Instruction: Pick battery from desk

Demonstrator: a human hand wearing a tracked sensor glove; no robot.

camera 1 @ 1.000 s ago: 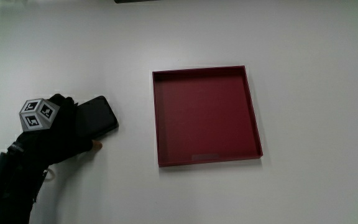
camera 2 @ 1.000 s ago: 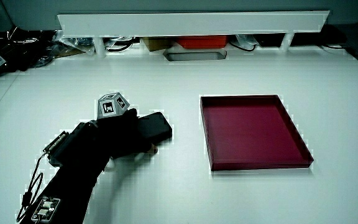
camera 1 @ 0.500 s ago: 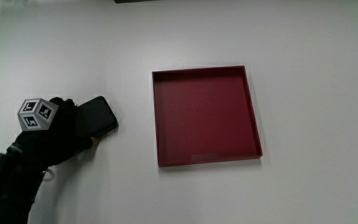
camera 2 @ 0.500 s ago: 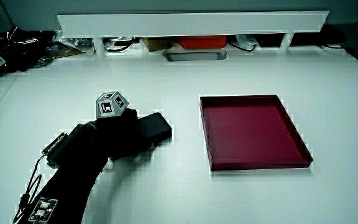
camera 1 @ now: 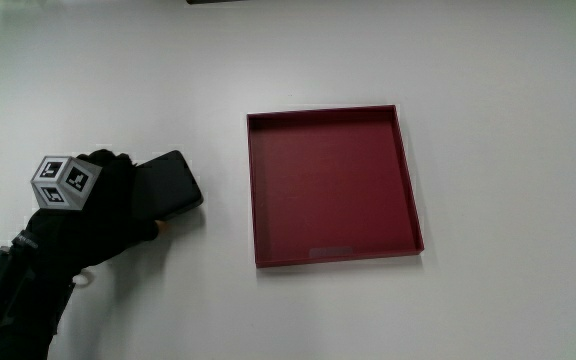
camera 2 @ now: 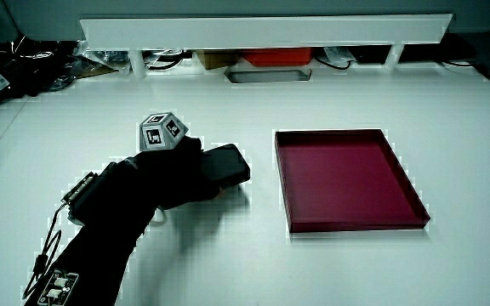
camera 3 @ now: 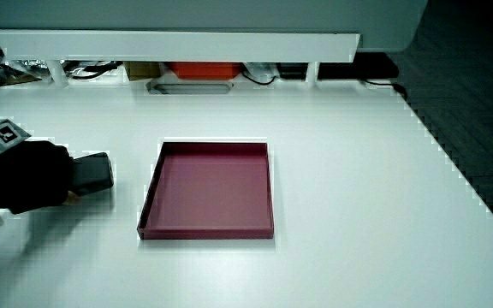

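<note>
A black, flat, rectangular battery [camera 1: 168, 186] is gripped at one end by the gloved hand [camera 1: 93, 215]. The fingers are curled over the end of the battery nearer to the person, so that only its farther end is seen. In a side view the battery [camera 2: 226, 163] is seen tilted, and a pale shadow is cast on the white tabletop [camera 1: 468, 80] just beneath it. Whether it is touching the tabletop cannot be told.

A small patterned cube [camera 1: 60, 182] is carried on the back of the hand, and the black-sleeved forearm [camera 1: 13, 300] is stretched back toward the person.

A shallow, square, dark red tray [camera 1: 251, 190] is seen at the centre of the main view, beside the battery but clearly apart from it. Nothing is seen in it.

In both side views the same arrangement is shown. The hand [camera 2: 156, 178] with its cube [camera 2: 162, 133] is closed on the battery beside the tray [camera 2: 356, 225], and the low white partition [camera 2: 262, 30] is seen farther from the person than the tray. In a side view the hand [camera 3: 24, 175] is cut off by the frame edge, and the battery [camera 3: 91, 173] is seen between it and the tray [camera 3: 204, 233].
</note>
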